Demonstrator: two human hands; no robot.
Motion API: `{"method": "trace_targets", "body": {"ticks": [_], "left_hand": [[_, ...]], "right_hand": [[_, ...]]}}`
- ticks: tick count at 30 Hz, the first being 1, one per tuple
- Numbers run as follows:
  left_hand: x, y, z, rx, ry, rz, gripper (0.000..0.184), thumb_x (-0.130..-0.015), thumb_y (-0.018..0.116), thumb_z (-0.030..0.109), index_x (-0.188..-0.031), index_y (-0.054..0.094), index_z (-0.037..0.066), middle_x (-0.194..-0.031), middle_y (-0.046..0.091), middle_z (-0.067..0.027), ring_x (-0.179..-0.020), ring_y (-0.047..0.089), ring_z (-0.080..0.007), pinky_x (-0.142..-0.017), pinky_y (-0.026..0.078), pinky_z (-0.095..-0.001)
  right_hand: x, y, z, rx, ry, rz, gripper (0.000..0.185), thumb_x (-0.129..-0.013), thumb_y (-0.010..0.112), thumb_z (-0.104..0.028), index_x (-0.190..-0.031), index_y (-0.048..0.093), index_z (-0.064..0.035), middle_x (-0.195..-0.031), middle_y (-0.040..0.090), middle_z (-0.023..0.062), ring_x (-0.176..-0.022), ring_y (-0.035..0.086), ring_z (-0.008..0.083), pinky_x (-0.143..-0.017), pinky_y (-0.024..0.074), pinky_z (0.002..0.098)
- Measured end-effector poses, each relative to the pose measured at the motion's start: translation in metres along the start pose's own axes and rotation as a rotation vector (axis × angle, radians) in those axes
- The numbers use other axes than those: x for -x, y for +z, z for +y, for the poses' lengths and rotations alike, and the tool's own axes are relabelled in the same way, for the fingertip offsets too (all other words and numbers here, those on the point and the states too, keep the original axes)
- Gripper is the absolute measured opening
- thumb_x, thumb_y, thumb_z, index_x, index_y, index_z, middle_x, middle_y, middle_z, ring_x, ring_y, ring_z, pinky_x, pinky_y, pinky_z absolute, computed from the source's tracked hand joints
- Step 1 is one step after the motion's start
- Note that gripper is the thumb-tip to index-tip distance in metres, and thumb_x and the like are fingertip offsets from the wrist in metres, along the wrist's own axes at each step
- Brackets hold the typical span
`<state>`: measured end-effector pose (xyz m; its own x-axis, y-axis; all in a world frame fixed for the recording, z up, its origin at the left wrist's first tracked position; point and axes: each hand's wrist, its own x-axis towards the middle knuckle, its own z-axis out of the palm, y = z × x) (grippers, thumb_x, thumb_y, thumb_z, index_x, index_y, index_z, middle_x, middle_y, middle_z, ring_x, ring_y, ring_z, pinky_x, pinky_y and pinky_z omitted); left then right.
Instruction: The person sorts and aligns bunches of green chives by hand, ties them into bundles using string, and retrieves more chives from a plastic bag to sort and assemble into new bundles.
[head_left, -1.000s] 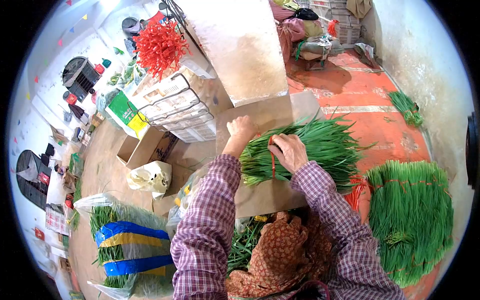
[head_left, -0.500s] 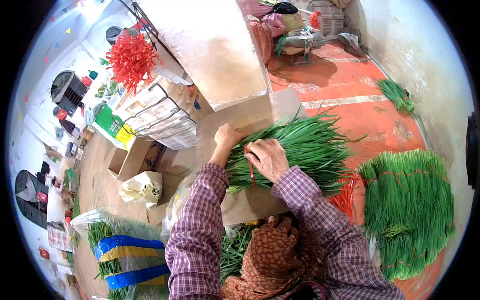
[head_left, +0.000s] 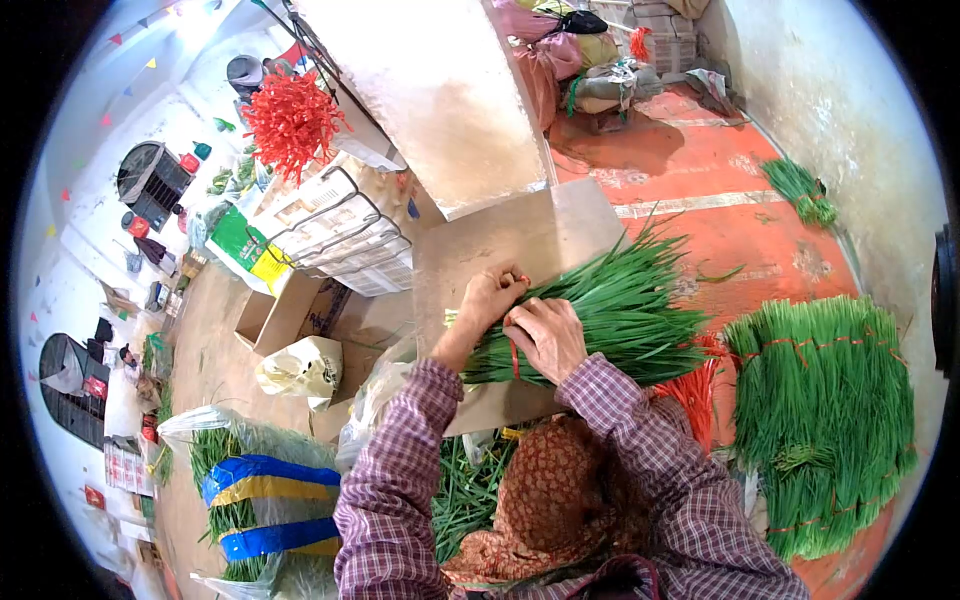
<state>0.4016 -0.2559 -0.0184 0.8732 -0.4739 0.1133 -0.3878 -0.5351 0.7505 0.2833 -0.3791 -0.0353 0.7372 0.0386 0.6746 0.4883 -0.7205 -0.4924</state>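
A bunch of long green chives (head_left: 620, 315) lies across a cardboard sheet (head_left: 500, 240), with a red tie (head_left: 515, 362) around its stem end. Above the stems, my left hand (head_left: 486, 305) is closed in a pinch, a bit of red tie showing at its fingertips. My right hand (head_left: 548, 335) rests on the bunch beside it, thumb and fingers closed on the tie where it crosses the top. The stretch of tie between the two hands is mostly hidden by the fingers.
Tied chive bundles (head_left: 820, 420) are stacked at right. Loose red ties (head_left: 695, 385) lie beside my right sleeve. A patterned cloth (head_left: 550, 480) covers my lap. A plastic-wrapped bundle (head_left: 270, 500) stands at lower left, a pale bag (head_left: 300, 370) above it. A white pillar (head_left: 440, 110) rises ahead.
My left hand has moved right and down from the cardboard onto the stems, close to my right hand. It now pinches the tie. The view has shifted slightly.
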Motion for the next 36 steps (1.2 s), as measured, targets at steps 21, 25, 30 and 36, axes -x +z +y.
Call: {"method": "trace_targets", "body": {"ticks": [21,25,30,36], "left_hand": [[0.121,0.026,0.037,0.222,-0.07,0.317,0.015,-0.081,0.065,0.008,-0.094,0.069,0.002,-0.081,0.071,-0.0146,-0.076,0.07,-0.0215,-0.07,0.053,-0.0321],[0.121,0.024,0.036,0.183,-0.063,0.31,0.013,-0.082,0.065,0.008,-0.092,0.069,0.001,-0.081,0.071,-0.0141,-0.076,0.07,-0.0205,-0.069,0.053,-0.0316],[0.124,0.021,0.036,0.203,-0.047,0.291,0.01,-0.083,0.066,0.006,-0.089,0.067,-0.002,-0.08,0.071,-0.0111,-0.075,0.068,-0.0133,-0.067,0.051,-0.0285],[0.13,0.018,0.037,0.172,0.037,0.272,0.01,-0.081,0.064,0.005,-0.089,0.064,-0.001,-0.076,0.068,-0.0148,-0.073,0.069,-0.0229,-0.065,0.051,-0.0342]], "right_hand": [[0.035,-0.03,-0.043,0.033,0.375,-0.226,0.029,-0.081,0.065,-0.031,-0.084,0.061,-0.0023,-0.082,0.062,0.0138,-0.079,0.062,0.0313,-0.069,0.0484,0.0442],[0.029,-0.026,-0.036,0.016,0.453,-0.295,0.035,-0.079,0.063,-0.037,-0.082,0.06,-0.0016,-0.076,0.062,0.0154,-0.075,0.062,0.0333,-0.068,0.0481,0.0444],[0.028,-0.028,-0.034,-0.01,0.487,-0.344,0.036,-0.079,0.062,-0.038,-0.08,0.061,-0.002,-0.077,0.062,0.0157,-0.075,0.062,0.0334,-0.068,0.0478,0.0452],[0.019,-0.039,-0.041,-0.015,0.554,-0.428,0.034,-0.079,0.062,-0.037,-0.087,0.068,-0.0047,-0.08,0.065,0.015,-0.077,0.064,0.0311,-0.071,0.0492,0.0437]]}}
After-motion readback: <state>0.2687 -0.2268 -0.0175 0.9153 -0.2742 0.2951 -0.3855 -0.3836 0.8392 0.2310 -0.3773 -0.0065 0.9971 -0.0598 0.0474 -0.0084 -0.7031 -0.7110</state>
